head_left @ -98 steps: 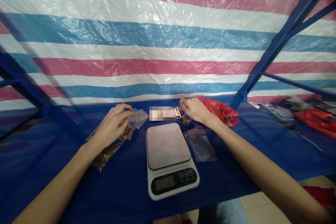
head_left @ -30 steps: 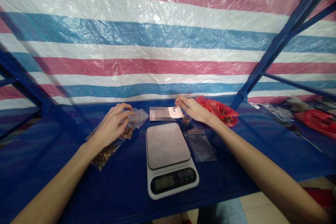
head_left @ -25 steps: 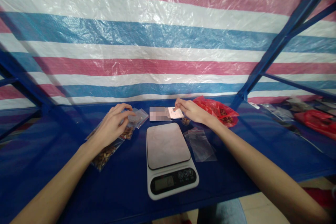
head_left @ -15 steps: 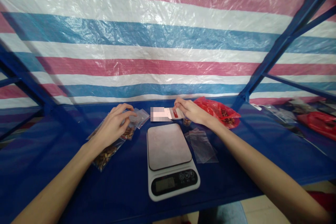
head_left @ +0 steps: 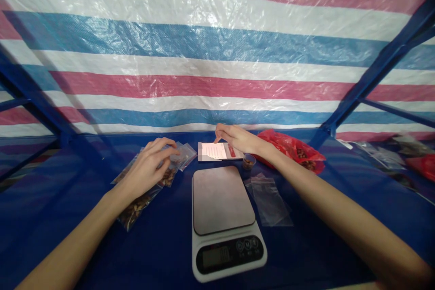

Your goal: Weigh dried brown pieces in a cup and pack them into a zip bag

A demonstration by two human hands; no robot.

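My right hand (head_left: 233,137) reaches over a lit phone (head_left: 213,151) lying flat behind the scale. Its index finger points down at the screen, and it holds nothing. Bent and spread, the fingers of my left hand (head_left: 158,156) hover over or rest on clear zip bags (head_left: 186,155); whether they touch is hard to tell. Under that hand and wrist are filled zip bags (head_left: 136,210) with brownish dried pieces, partly hidden. A white kitchen scale (head_left: 222,199) stands in the middle with a bare plate and a dim display.
A small clear cup (head_left: 249,161) with brown bits stands beside the phone. Behind my right forearm lies an open red plastic bag (head_left: 288,148) of brown pieces. Flat clear zip bags (head_left: 272,201) lie right of the scale. Blue frame posts (head_left: 369,79) flank the blue table.
My right hand has moved left over the phone, its index finger now lowered to the screen. My left hand stays nearly in place. The view has shifted slightly.
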